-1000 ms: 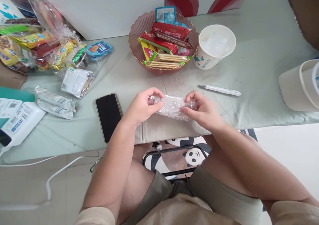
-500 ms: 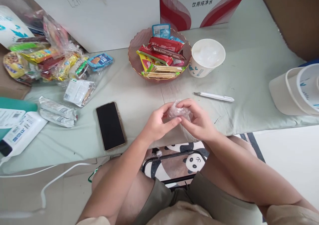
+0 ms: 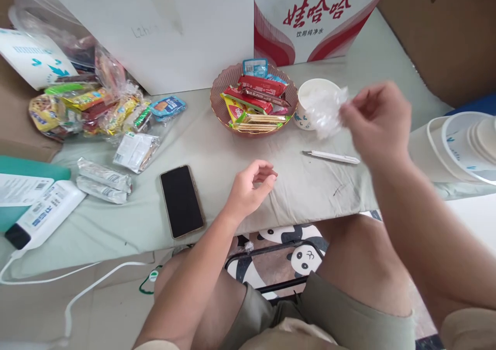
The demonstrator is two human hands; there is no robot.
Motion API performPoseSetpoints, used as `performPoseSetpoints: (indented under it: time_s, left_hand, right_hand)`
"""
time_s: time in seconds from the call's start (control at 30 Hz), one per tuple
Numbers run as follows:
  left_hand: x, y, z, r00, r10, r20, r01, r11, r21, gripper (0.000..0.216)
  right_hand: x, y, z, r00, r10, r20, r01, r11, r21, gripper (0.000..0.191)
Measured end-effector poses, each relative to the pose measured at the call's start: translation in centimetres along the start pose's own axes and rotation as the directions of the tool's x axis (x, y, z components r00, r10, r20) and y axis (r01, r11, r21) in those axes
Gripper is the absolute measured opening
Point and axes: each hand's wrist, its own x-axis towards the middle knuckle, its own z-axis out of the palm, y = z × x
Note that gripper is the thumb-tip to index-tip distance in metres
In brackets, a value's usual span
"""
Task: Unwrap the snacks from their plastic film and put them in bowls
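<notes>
Crumpled clear plastic wrap [image 3: 328, 113] hangs from the pinched fingers of my right hand [image 3: 380, 125], in front of a white paper cup [image 3: 310, 89] and hiding part of it. My left hand [image 3: 253, 189] rests above the table's near side with loosely curled fingers, thumb apart and nothing in it. Behind the left hand stands a pink ribbed bowl [image 3: 253, 131] of wrapped snacks [image 3: 261, 94]. A white utility knife [image 3: 331, 156] lies below the cup, between my two hands.
To the left lie a black phone [image 3: 182, 201], silver sachets [image 3: 104, 181] and a pile of packaged snacks [image 3: 93, 104]. A white bottle [image 3: 46, 215] is at the far left. Nested white containers [image 3: 434, 146] stand at the right. Cardboard boxes [image 3: 201, 34] line the back.
My hands have parted. The right hand has carried the crumpled plastic up and right to the cup; the left has let go of it and stays near its place.
</notes>
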Motion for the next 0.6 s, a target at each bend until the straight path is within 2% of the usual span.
performPoseSetpoints:
  time_s: [0.03,0.1,0.13,0.23,0.33,0.4,0.47,0.53,0.6]
  left_hand:
    - [0.0,0.2,0.0,1.0,0.001,0.009,-0.001,1.0,0.025,0.023]
    - [0.0,0.5,0.1,0.999,0.012,0.032,-0.014,0.998,0.066,0.018]
    - [0.0,0.6,0.1,0.999,0.017,0.045,-0.021,0.996,0.082,0.017]
    - [0.1,1.1,0.2,0.998,0.018,0.056,-0.026,0.991,0.128,0.015]
    - [0.1,1.4,0.2,0.998,0.021,0.059,-0.029,0.988,0.151,0.016]
    - [0.1,1.6,0.2,0.997,0.037,0.07,-0.048,0.987,0.152,0.016]
    - [0.1,1.7,0.1,0.995,0.059,0.08,-0.07,0.986,0.152,0.017]
    - [0.1,1.7,0.1,0.994,0.063,0.086,-0.076,0.985,0.156,0.016]
    - [0.1,1.7,0.0,0.995,0.054,0.086,-0.068,0.985,0.162,0.016]
  right_hand:
    - [2.1,-0.1,-0.3,0.998,-0.019,-0.059,0.01,0.989,-0.147,0.009]
    - [5.9,-0.1,-0.1,0.999,0.041,0.031,-0.026,0.926,-0.377,0.007]
    - [7.4,0.0,0.3,0.989,0.083,0.123,-0.013,0.875,-0.484,0.01]
    - [10.5,0.5,2.4,0.885,0.202,0.419,0.183,0.676,-0.714,0.013]
    - [12.3,1.3,4.5,0.775,0.331,0.539,0.305,0.551,-0.777,0.009]
    - [13.3,2.1,5.5,0.727,0.399,0.558,0.309,0.536,-0.786,0.006]
    - [14.0,3.3,6.2,0.698,0.408,0.589,0.321,0.557,-0.766,0.023]
    - [14.1,4.9,6.8,0.691,0.358,0.627,0.335,0.611,-0.718,0.043]
    - [13.6,6.5,7.4,0.707,0.276,0.651,0.345,0.67,-0.658,0.048]
